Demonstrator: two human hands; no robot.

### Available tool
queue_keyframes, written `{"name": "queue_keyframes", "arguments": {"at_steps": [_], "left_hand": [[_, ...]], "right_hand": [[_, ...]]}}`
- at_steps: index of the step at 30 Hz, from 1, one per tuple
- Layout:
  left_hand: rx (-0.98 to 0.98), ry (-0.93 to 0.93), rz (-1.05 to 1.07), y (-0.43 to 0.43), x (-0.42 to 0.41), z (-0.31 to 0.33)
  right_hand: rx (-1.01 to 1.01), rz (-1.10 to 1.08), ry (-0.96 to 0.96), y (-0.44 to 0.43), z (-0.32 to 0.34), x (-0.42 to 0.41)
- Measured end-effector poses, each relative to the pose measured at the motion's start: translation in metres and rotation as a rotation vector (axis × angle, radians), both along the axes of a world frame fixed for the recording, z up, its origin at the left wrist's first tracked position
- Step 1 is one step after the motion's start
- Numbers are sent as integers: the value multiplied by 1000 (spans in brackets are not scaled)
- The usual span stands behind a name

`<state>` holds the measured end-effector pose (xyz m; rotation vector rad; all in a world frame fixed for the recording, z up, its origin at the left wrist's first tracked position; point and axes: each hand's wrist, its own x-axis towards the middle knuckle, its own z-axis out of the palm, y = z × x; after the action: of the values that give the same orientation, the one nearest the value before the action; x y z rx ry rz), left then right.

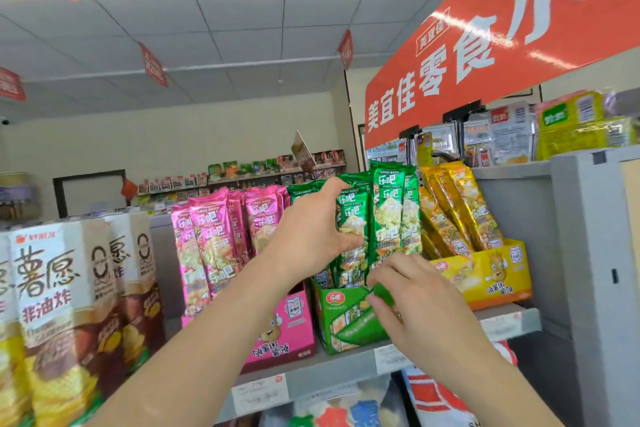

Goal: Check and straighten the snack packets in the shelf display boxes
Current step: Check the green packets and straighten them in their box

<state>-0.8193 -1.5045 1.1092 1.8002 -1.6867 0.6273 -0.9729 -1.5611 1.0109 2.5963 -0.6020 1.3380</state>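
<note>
Green packets (386, 215) gripped: L hand (311, 232), R hand (419, 298).

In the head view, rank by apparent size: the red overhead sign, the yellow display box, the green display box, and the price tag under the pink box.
1. red overhead sign
2. yellow display box and green display box, unranked: the right hand hides part of the green
3. price tag

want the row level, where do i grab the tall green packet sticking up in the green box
Pinch the tall green packet by its top seal, coming from above and in front. It stands upright above its neighbours, so only the top is free; its base is down in the green box.
</note>
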Motion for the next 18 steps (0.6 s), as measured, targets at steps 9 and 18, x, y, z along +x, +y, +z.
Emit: {"name": "queue_keyframes", "arguments": {"at_steps": [9,18], "left_hand": [[235,114,-42,19,-2,31],[264,-265,17,28,-1,76]], "right_hand": [[-223,-11,-308,5,28,5],[-302,-156,-53,8,58,22]]}}
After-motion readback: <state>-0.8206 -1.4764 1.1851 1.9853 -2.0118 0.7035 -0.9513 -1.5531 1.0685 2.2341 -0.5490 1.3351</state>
